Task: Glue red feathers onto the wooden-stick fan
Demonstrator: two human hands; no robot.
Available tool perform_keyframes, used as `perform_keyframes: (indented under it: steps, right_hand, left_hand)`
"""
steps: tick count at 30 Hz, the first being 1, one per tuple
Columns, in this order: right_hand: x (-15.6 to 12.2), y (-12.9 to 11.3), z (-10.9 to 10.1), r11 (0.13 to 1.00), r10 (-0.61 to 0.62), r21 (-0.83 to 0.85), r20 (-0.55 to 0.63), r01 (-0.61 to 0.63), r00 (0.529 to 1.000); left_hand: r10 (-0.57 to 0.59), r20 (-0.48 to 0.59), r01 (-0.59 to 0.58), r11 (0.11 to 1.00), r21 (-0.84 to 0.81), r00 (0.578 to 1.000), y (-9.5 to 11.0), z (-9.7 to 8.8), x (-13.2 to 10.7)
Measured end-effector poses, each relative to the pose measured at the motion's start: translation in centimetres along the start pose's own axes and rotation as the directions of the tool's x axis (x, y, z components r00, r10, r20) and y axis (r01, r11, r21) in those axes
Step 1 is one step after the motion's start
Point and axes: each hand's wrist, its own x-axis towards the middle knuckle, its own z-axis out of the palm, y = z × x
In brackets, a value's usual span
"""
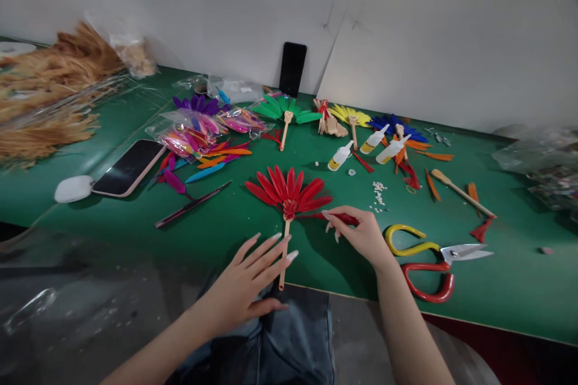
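Observation:
A red feather fan (289,191) lies on the green table, its feathers spread away from me and its thin wooden handle (285,252) toward the front edge. My left hand (250,280) reaches across the handle with fingers stretched out and apart; whether the fingertips press on it I cannot tell. My right hand (354,234) pinches a red feather (347,218) between thumb and fingers. The feather's thin end points left at the fan's centre, just below the lowest right feather. Small white beads (378,194) lie scattered beyond my right hand.
Scissors (419,246) with yellow and red handles lie right of my right arm. Small glue bottles (341,155) stand or lean farther back. Green (288,109) and yellow (351,115) fans lie near the wall. Tweezers (194,203), a phone (130,167) and bagged feathers (187,135) are leftward.

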Motion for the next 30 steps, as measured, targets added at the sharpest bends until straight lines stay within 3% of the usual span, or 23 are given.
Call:
perform_keyframes:
  steps: [9,30]
  right_hand:
    - [0.0,0.0,0.0,1.000,-0.004,-0.001,-0.015,0.004,1.000]
    - [-0.1,-0.1,0.1,1.000,-0.017,-0.006,0.006,0.017,1.000]
  left_hand:
    - [0.049,-0.022,-0.050,0.998,-0.030,0.999,0.8,0.8,0.8]
    - [0.035,-0.039,-0.033,0.998,0.051,0.999,0.9,1.6,0.8]
